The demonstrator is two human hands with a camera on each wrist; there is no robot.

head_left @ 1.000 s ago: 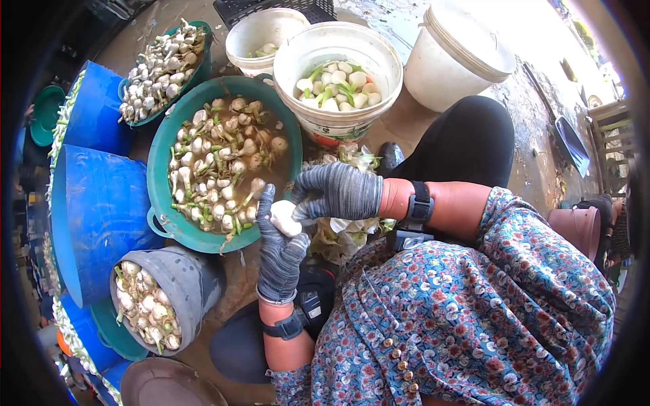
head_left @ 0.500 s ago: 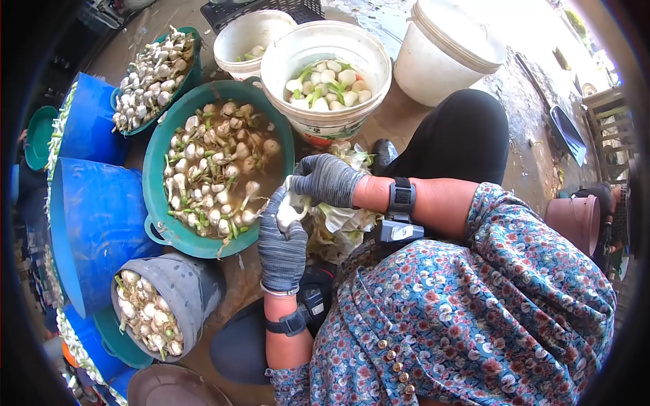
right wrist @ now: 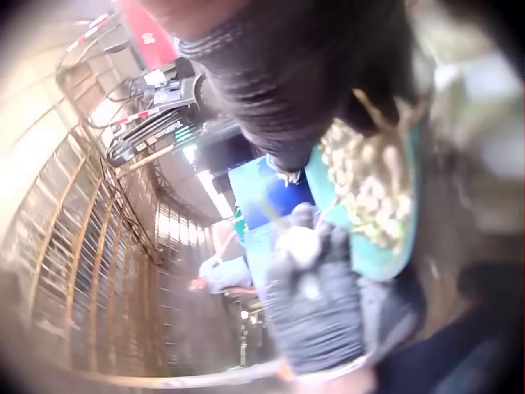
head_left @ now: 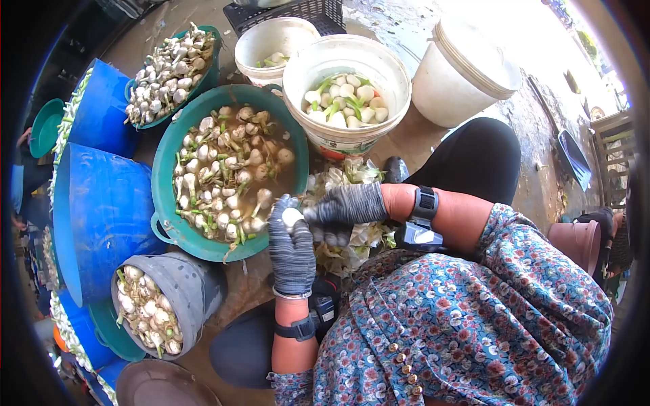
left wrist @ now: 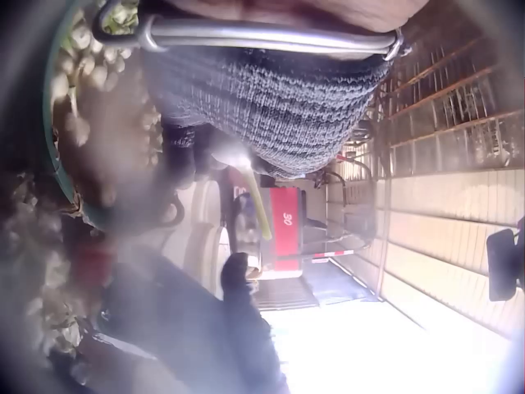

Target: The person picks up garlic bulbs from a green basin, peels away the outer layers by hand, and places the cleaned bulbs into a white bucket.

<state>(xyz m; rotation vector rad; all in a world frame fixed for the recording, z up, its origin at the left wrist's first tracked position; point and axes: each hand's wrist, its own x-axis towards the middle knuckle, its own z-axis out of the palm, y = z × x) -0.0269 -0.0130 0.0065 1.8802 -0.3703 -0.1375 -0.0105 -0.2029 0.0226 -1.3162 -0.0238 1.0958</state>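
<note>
My left hand point(head_left: 292, 260), in a grey striped knit glove, holds a white garlic bulb point(head_left: 292, 217) between thumb and fingers. In the left wrist view a thin green stem point(left wrist: 259, 205) sticks out from the bulb. My gloved right hand point(head_left: 349, 205) is just to the right of it, thumb side close to the bulb and lower fingers blurred; whether it pinches anything I cannot tell. Beneath the right hand lies a heap of pale peelings point(head_left: 359, 247). A green tub point(head_left: 162, 186) of murky water with unpeeled garlic bulbs point(head_left: 220, 176) stands beyond the left hand.
A white bucket point(head_left: 399, 95) at the back contains peeled bulbs point(head_left: 352, 101). Another white bucket point(head_left: 261, 34) and a closed white pail point(head_left: 453, 81) flank it. A tilted grey bucket point(head_left: 203, 291) of garlic, blue barrels point(head_left: 101, 216) and a green basin point(head_left: 215, 61) of garlic stand left.
The right hand worked at the bulb, then drew slightly away to the right and over the peelings. The left hand kept the bulb, which is now more covered by its fingers.
</note>
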